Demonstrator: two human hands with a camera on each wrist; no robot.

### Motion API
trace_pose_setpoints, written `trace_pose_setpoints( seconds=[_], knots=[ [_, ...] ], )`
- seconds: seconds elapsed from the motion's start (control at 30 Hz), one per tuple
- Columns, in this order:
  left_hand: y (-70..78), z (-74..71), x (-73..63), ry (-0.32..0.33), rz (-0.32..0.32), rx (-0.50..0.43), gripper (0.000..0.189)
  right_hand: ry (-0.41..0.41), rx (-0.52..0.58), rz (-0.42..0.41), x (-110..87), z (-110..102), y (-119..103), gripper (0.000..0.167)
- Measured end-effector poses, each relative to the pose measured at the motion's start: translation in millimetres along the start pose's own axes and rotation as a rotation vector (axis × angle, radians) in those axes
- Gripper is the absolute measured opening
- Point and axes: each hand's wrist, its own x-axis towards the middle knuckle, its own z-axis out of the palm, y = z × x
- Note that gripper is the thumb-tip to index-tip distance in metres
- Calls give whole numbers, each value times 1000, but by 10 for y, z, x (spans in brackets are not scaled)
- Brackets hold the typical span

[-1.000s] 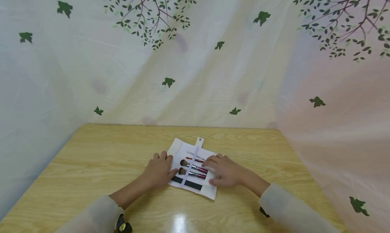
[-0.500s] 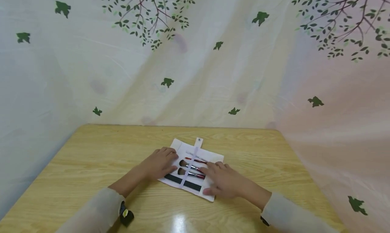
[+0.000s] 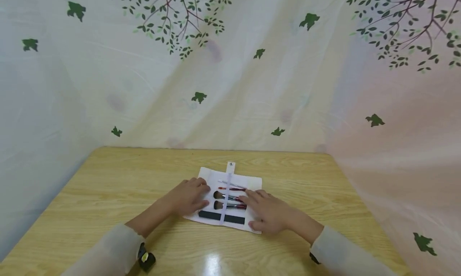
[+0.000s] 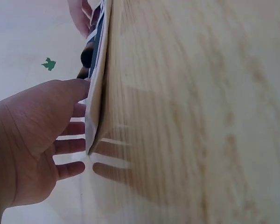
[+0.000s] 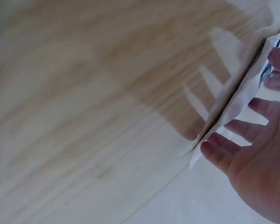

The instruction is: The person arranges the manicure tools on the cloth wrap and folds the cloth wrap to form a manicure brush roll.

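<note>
An opened white brush roll [image 3: 207,174] lies flat on the wooden table. Under its pale elastic band [image 3: 225,202] are two fluffy makeup brushes [image 3: 218,205], a thin red-tipped brush [image 3: 230,188], a thin clear-looking stick [image 3: 225,182] and a flat black strip [image 3: 234,219]. My left hand [image 3: 189,196] rests on the roll's left side, fingers extended. On the right side, my right hand [image 3: 270,212] lies with spread fingers, fingertips over the brush handles. The left wrist view has the left hand [image 4: 37,130] touching the roll's edge; similarly, the right hand [image 5: 261,163] touches the opposite edge.
A tab with a snap [image 3: 231,167] sticks out from the roll's far edge. The wooden table [image 3: 144,168] reaches back to a pale curtain [image 3: 230,119] printed with branches and green birds. Dark straps [image 3: 145,258] show at both sleeve cuffs.
The roll has turned slightly anticlockwise and now lies straighter, its tab a little further left. My left hand has come further over its left side; the right hand has stayed near the right side.
</note>
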Motion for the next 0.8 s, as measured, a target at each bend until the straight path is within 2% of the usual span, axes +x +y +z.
trace_pose_setpoints(
  seconds=[0.2, 0.33, 0.57, 0.8],
  knots=[
    [151, -32, -94, -55, -45, 25, 48, 10, -55, -33, -8, -36, 174, 76],
    [212, -10, -148, -53, -54, 65, 51, 24, -60, -64, -12, -28, 222, 76],
    [239, 9, -182, -43, -71, 83, 53, 27, -60, -74, -15, -40, 221, 74],
    [258, -2, -193, -61, -91, 47, 55, 23, -36, -64, -40, -53, 203, 73]
  ],
)
